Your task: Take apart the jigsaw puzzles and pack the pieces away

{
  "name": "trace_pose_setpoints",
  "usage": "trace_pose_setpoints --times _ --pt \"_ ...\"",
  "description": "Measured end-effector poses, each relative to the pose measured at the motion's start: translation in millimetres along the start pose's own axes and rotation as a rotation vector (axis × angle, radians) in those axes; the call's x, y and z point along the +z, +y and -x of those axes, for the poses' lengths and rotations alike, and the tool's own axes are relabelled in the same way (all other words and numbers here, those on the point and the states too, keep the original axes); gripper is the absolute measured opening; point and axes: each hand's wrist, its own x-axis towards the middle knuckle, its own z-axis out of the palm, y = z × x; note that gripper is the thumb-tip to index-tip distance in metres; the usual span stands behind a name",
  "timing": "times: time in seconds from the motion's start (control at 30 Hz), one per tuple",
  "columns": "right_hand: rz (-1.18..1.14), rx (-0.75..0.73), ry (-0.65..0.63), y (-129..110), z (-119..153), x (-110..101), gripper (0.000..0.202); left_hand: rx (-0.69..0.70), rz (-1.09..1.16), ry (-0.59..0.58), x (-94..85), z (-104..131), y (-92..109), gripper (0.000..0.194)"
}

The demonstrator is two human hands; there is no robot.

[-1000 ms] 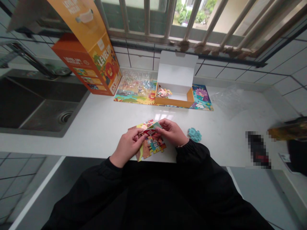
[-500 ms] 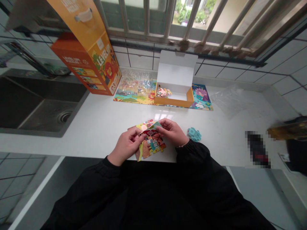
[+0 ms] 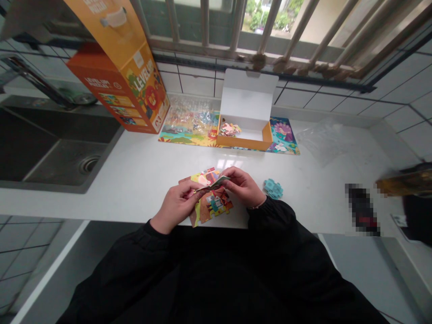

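Note:
Between my two hands is a small joined strip of puzzle pieces (image 3: 216,182), tipped so that it shows nearly edge-on. My left hand (image 3: 177,204) pinches its left end, and my right hand (image 3: 243,188) pinches the right end. Under it on the counter lies a partly assembled puzzle (image 3: 214,209) with a colourful picture, some of it hidden by the hands and the strip. Just right of my right wrist sits a small pile of teal puzzle pieces (image 3: 273,188).
An open orange-and-white box (image 3: 249,144) holding loose pieces (image 3: 230,129) stands on picture sheets (image 3: 285,135) at the back. Clear plastic packaging (image 3: 192,112) lies left of it, by a tall orange puzzle box (image 3: 135,90). A sink (image 3: 101,153) is at left; a plastic bag (image 3: 324,139) lies right.
The held strip has tilted from facing me to nearly edge-on, uncovering more of the puzzle's upper part behind it. Both hands keep almost the same place.

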Motion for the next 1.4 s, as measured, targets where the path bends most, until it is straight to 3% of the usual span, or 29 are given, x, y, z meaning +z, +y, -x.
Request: trace_pose_setpoints --times 0.3,0.53,0.67,1.03,1.17,1.4 --pt "0.009 0.085 0.051 -1.9 -0.5 1.8 0.044 -0.014 -0.034 -0.009 -0.7 1.0 -3.5 0.034" --pt "-0.095 0.248 -0.161 3.2 -0.9 1.9 0.045 0.024 0.008 -0.071 -3.4 1.0 0.2 0.034" --pt "-0.109 0.266 -0.203 2.3 -1.3 3.2 0.047 0.025 0.001 -0.084 -4.7 0.6 2.2 0.032" --pt "-0.151 0.177 -0.08 1.0 2.6 -2.6 0.043 -0.044 0.08 -0.063 -2.1 1.0 -7.1 0.033" --pt "-0.042 0.218 -0.054 3.5 0.6 -1.5 0.043 0.017 0.051 -0.065 -1.9 1.3 -5.9 0.029" --pt "0.026 0.233 -0.13 7.9 -0.6 2.5 0.042 0.156 -0.004 -0.094 -2.9 -1.6 -3.1 0.017"
